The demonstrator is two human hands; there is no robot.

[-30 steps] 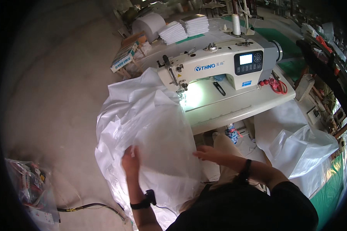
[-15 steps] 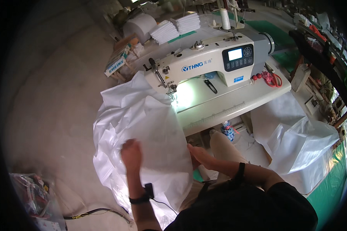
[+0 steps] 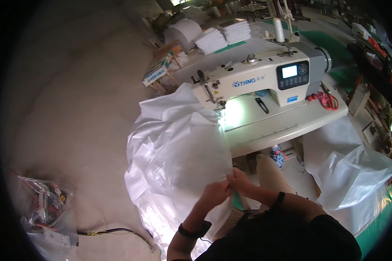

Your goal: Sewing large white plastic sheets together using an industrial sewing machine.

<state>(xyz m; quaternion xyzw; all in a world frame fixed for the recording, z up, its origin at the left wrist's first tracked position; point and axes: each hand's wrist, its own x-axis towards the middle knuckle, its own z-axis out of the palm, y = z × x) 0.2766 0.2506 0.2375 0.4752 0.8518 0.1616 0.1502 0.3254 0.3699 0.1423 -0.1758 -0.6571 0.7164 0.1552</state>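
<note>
A large crumpled white plastic sheet [image 3: 191, 148] hangs from under the needle of a white sewing machine [image 3: 257, 71] and spreads down over my lap. At its right-hand edge my left hand [image 3: 216, 194] and my right hand [image 3: 241, 180] meet, fingers closed on the sheet's edge. The fingertips almost touch, and the left hand's fingers are partly hidden. Light from the machine's lamp falls bright beside the needle, on the machine table [image 3: 270, 132].
Black thread snips [image 3: 261, 105] and red-handled scissors [image 3: 329, 102] lie on the machine table. Behind are stacks of folded white sheets [image 3: 211, 40] and a thread cone [image 3: 278, 30]. More white plastic [image 3: 344, 174] drapes at right. A cable [image 3: 117, 229] crosses the floor at left.
My left hand has moved right and down from over the sheet to its edge, beside my right hand. The right hand has closed on the edge. The whole view has shifted slightly.
</note>
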